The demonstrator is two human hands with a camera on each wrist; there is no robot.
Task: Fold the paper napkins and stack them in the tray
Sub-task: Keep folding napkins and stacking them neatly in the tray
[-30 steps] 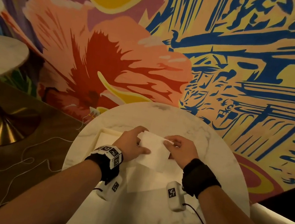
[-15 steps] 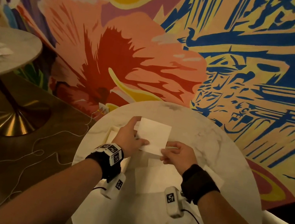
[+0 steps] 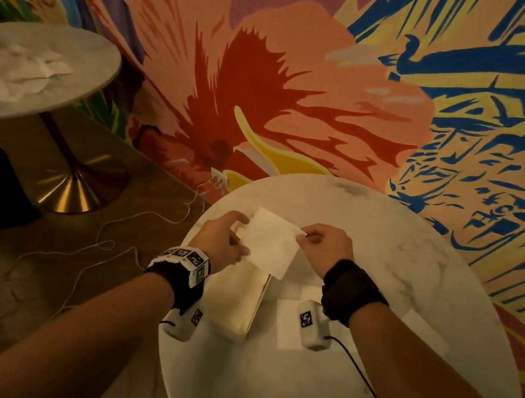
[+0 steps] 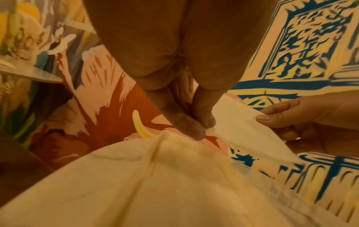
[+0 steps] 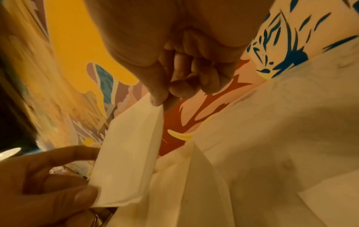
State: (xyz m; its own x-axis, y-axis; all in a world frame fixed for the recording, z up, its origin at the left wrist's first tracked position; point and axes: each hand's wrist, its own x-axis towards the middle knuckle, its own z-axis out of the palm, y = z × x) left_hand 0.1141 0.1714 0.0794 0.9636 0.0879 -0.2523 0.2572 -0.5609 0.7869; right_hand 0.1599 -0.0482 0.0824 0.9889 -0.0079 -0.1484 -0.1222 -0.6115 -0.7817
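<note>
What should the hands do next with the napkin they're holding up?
Probably lower it toward the tray at the left. Both the left hand and right hand pinch the folded napkin by its edges above the round table, and it already hangs partly over the tray.

Setting reads as a café or restaurant dining room. A round marble table (image 3: 381, 270) stands against a wall-sized mural (image 3: 274, 79) of a coral hibiscus and blue line-drawn buildings. To the table's left, across a wood floor (image 3: 152, 187), a second marble table (image 3: 68, 62) on a brass pedestal base (image 3: 71, 191) carries loose paper napkins (image 3: 15, 70).
</note>
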